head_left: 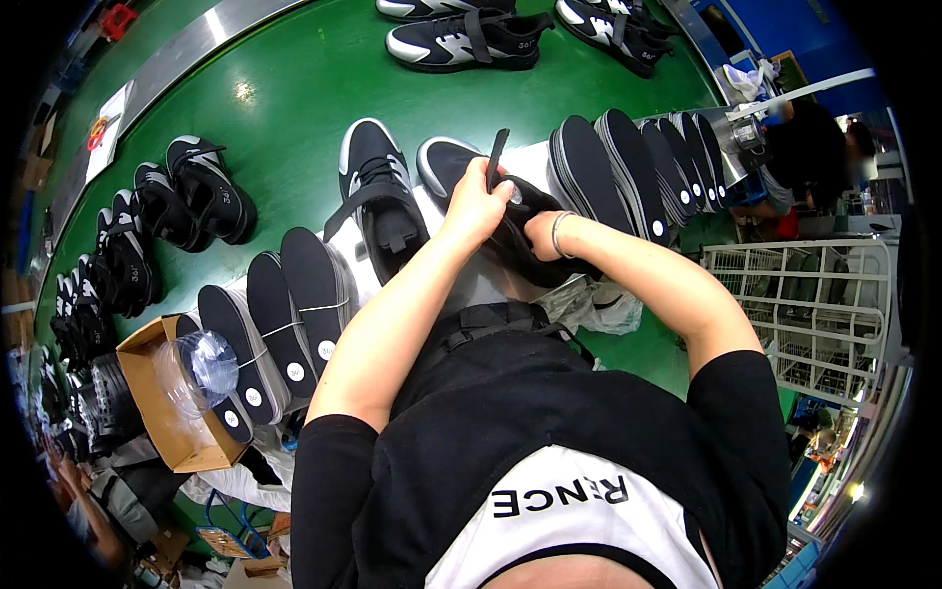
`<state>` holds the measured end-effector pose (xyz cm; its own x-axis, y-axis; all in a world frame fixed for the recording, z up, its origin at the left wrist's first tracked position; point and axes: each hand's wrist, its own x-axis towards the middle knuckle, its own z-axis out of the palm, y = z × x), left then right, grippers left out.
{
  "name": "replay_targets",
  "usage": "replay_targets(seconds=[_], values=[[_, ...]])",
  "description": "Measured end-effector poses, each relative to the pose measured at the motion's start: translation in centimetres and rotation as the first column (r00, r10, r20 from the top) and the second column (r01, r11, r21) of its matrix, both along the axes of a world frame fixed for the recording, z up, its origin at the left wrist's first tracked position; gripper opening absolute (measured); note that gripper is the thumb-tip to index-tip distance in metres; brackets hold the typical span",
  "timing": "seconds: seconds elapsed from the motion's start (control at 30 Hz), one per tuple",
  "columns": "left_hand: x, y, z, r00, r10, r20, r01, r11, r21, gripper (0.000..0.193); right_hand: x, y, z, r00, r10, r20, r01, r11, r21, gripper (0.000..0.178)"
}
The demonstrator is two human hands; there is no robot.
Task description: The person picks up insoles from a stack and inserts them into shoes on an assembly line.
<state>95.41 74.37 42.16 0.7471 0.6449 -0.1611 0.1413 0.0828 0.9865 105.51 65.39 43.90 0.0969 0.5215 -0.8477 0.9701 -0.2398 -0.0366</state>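
Note:
A black sneaker with silver trim (446,160) lies in front of me, toe pointing away. My left hand (475,204) is closed on its upright black strap (498,157), near the tongue. At the shoe's opening is my right hand (546,236), with a bracelet on the wrist; its fingers reach down inside and are hidden. Just left of this shoe stands a matching sneaker (378,177), its strap lying loose to the left. Stacks of black insoles (586,172) lie close by on the right, and more insole stacks (312,280) on the left.
On the green table, several sneakers (209,187) line the left, with others (466,41) across the far side. A cardboard box (147,393) holding clear plastic pieces (201,368) stands at the left. Crumpled clear plastic (603,306) lies below my right forearm. A white wire rack (800,314) is at right.

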Motion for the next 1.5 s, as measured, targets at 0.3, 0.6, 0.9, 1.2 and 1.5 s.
replay_targets(seconds=[0.3, 0.6, 0.9, 1.2, 1.5], values=[[-0.1, 0.1, 0.2, 1.0, -0.013, 0.006, 0.012, 0.989, 0.145, 0.026, -1.9, 0.4, 1.1, 0.978, -0.021, 0.208, 0.028, 0.999, -0.028, 0.025], [-0.3, 0.3, 0.1, 0.998, -0.039, -0.044, 0.043, 0.996, 0.083, 0.024, -2.4, -1.9, 7.0, 1.0, -0.01, 0.002, 0.011, 0.993, -0.116, 0.037], [-0.7, 0.2, 1.0, 0.995, -0.101, -0.017, 0.102, 0.992, 0.08, 0.031, 1.0, -3.7, 2.3, 0.558, -0.488, -0.671, 0.681, 0.731, 0.034, 0.052], [-0.1, 0.1, 0.4, 0.988, -0.152, -0.023, 0.153, 0.988, 0.02, 0.033, -0.3, -3.3, 0.6, -0.042, -0.569, -0.821, 0.997, 0.025, -0.068, 0.019], [-1.6, -0.7, 4.3, 0.996, 0.007, -0.084, 0.008, 0.984, 0.177, 0.039, 0.6, -6.0, 2.9, 0.061, -0.361, -0.931, 0.993, 0.112, 0.021, 0.016]])
